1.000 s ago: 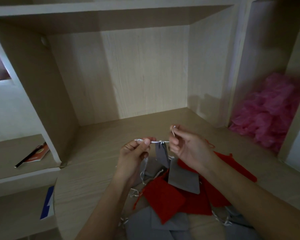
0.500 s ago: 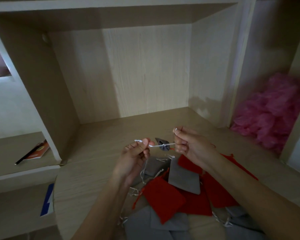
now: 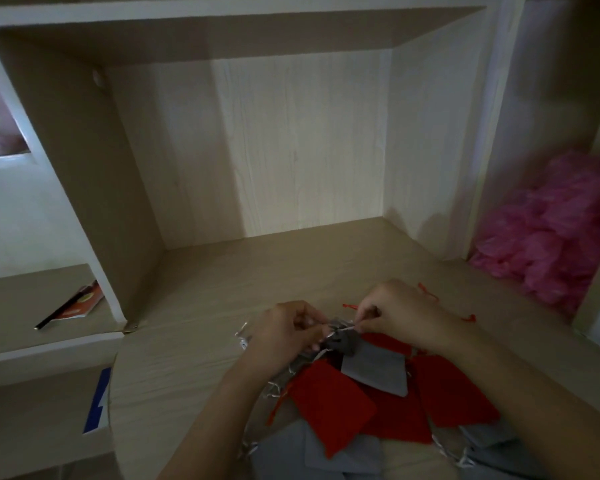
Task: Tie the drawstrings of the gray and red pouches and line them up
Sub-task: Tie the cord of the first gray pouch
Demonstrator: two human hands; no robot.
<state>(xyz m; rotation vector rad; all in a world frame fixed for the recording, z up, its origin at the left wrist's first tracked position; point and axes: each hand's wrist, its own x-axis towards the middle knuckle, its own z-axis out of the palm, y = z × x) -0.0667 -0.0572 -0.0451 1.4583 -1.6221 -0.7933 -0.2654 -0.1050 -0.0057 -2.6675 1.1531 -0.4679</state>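
Left hand (image 3: 286,332) and right hand (image 3: 400,315) are both pinching the silver drawstring (image 3: 342,329) of a gray pouch (image 3: 343,341) hanging between them, lower center.

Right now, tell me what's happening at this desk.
A person is tying a small gray pouch, held low over the desk. The left hand and the right hand each pinch its pale drawstring, pulled short between them. Beneath lies a loose heap of red pouches and gray pouches, overlapping and not yet lined up.
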